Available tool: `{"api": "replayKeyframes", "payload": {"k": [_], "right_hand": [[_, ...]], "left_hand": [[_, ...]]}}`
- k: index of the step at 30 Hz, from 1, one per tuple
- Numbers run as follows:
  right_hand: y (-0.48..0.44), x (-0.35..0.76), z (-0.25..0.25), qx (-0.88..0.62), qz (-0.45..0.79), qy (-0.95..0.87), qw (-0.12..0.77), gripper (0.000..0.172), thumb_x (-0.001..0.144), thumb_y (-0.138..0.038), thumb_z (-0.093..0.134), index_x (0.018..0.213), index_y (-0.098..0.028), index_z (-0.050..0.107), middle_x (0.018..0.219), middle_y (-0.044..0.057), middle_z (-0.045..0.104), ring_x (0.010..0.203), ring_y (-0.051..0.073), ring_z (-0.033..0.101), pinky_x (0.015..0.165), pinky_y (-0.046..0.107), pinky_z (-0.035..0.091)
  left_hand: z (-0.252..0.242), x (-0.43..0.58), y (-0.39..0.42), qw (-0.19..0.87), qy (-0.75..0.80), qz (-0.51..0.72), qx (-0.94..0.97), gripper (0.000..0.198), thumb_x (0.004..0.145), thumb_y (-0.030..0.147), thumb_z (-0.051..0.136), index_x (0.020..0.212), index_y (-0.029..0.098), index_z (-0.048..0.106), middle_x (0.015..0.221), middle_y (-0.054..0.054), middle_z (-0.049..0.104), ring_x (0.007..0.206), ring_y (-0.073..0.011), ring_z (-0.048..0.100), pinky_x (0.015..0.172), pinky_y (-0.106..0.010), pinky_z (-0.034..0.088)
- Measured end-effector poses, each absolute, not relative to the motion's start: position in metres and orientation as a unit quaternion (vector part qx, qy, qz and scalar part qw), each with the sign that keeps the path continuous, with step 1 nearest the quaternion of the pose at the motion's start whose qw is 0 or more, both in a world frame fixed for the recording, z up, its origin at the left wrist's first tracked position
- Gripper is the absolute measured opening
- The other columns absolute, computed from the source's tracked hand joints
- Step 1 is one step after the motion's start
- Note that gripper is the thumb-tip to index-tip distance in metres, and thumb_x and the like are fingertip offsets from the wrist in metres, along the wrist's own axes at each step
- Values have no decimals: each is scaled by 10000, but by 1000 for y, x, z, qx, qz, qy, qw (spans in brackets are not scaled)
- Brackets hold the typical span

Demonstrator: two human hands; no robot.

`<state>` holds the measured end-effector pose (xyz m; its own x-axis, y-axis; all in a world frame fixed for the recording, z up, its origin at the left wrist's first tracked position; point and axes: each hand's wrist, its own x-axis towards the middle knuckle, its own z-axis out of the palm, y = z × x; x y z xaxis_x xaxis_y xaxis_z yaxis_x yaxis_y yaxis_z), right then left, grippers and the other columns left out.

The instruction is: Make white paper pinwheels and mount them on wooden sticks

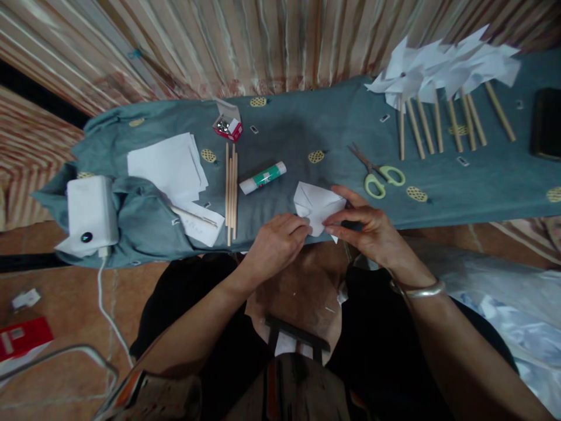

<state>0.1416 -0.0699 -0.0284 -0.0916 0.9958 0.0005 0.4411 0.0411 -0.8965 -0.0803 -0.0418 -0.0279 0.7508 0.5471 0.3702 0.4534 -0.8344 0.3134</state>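
A folded white paper pinwheel (314, 202) is held between my hands at the front edge of the cloth-covered table. My left hand (280, 240) pinches its lower left side, fingers curled closed. On the right, the thumb and fingers of my right hand (362, 225) grip the paper's edge. Part of the paper is hidden behind my fingertips. Just beyond it lies a green and white glue stick (263, 178). Scissors (374, 172) with light green handles rest partly opened to the right of the paper.
Several wooden sticks (231, 193) lie left of the glue stick, below a small red box (228, 124) of metal pins. White paper sheets (164, 164) and a white power bank (92, 210) are farther left. Finished pinwheels (442, 70) lie at the back right, near a dark phone (547, 124).
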Motion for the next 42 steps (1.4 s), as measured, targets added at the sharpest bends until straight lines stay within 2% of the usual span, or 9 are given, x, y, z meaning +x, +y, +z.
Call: {"api": "replayKeyframes", "payload": {"k": [6, 12, 19, 25, 31, 42], "right_hand": [[-67, 134, -33, -587, 322, -651, 358, 52, 775, -265, 684, 782, -250, 733, 1402, 43, 562, 1352, 299, 467, 1135, 513, 338], [-70, 126, -35, -622, 234, -660, 350, 64, 766, -228, 634, 741, -231, 692, 1387, 83, 560, 1336, 312, 478, 1104, 520, 365], [-72, 121, -36, -643, 197, -657, 341, 71, 756, -219, 626, 715, -226, 683, 1358, 109, 573, 1327, 333, 481, 1092, 551, 368], [-71, 115, -36, -659, 187, -642, 344, 65, 737, -204, 632, 700, -205, 686, 1320, 130, 592, 1308, 341, 492, 1095, 536, 375], [-69, 110, -35, -680, 184, -614, 355, 76, 717, -181, 635, 662, -220, 670, 1303, 89, 612, 1298, 333, 496, 1084, 535, 394], [-70, 107, -35, -684, 171, -614, 354, 91, 729, -181, 636, 660, -237, 656, 1291, 81, 620, 1287, 331, 502, 1074, 536, 408]], "left_hand": [[-31, -78, -46, 120, 285, 243, 919, 131, 935, 147, 509, 1016, 129, 609, 998, -77, 700, 928, -194, 641, 818, -337, 533], [-31, -74, -49, 128, 274, 240, 923, 268, 938, 138, 506, 1201, 133, 553, 1042, -76, 689, 949, -198, 617, 815, -346, 524], [-36, -69, -47, 130, 274, 246, 921, 198, 948, 182, 510, 1107, 147, 623, 999, -67, 693, 920, -205, 592, 759, -346, 494], [-37, -66, -46, 138, 291, 241, 915, 195, 956, 200, 502, 1081, 152, 644, 991, -70, 689, 907, -198, 585, 770, -343, 489], [-39, -65, -46, 149, 299, 254, 908, 183, 948, 195, 517, 1060, 131, 646, 997, -78, 694, 903, -200, 598, 783, -346, 505], [-36, -63, -46, 180, 317, 236, 901, 175, 945, 177, 513, 1032, 135, 659, 983, -83, 687, 916, -195, 606, 808, -355, 518]]}}
